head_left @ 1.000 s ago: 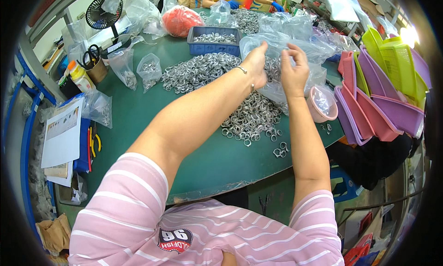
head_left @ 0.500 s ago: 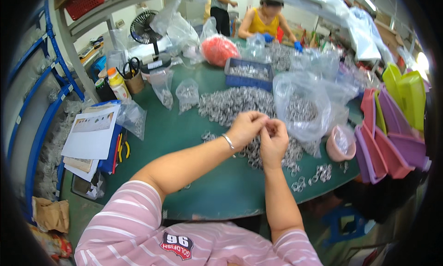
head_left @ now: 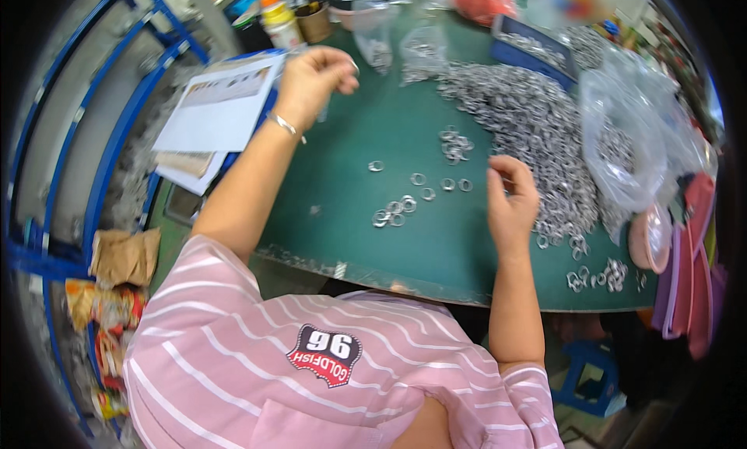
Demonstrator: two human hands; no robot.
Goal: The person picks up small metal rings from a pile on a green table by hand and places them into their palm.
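Observation:
My left hand (head_left: pixel 315 79) is raised over the left of the table, near the papers, with its fingers pinched on a small silver ring (head_left: pixel 355 66). My right hand (head_left: pixel 513 208) hovers at the near-left side of a large heap of silver rings (head_left: pixel 537 126); its fingers curl loosely, with a gap by the thumb and nothing visible between them. Between the hands several loose rings (head_left: pixel 395 209) lie scattered on the green table (head_left: pixel 342 208), and a small cluster of rings (head_left: pixel 456 145) sits closer to the heap.
A blue tray of rings (head_left: pixel 533 50) stands behind the heap. Clear plastic bags (head_left: pixel 622 130) and a pink cup (head_left: pixel 650 235) are at the right. Papers (head_left: pixel 214 106), a yellow bottle (head_left: pixel 282 25) and small filled bags (head_left: pixel 424 52) lie left and back. Blue shelving (head_left: pixel 105 149) stands left.
My hands, together over the heap before, are now apart: the left has swung far left with a ring, the right stays beside the heap. The view has turned left and downward.

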